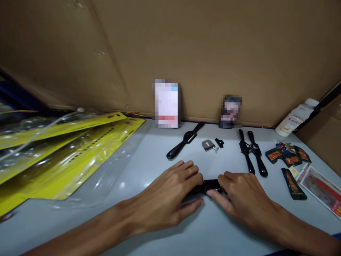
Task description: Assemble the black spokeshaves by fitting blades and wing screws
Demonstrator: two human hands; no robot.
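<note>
Both hands are closed on a black spokeshave (212, 185) held low over the table. My left hand (176, 192) wraps one handle, and my right hand (238, 193) grips the other, its thumb pressed near the middle. Most of the handles are hidden under my fingers. Beyond my left hand lies a bare spokeshave body (183, 140) with an open slot. To its right are a flat metal blade (207, 145), a small silver thumbscrew (215, 149) and a black cap piece (220, 143). Two more spokeshaves (247, 154) lie side by side beyond my right hand.
Yellow-backed blister packs (87, 160) pile up on the left. A blurred screen (167, 105) and a smaller blurred device (230, 112) lean on the cardboard wall (199, 46). At right are a tilted white bottle (295, 119), small dark packets (294, 183) and a printed packet (321, 188).
</note>
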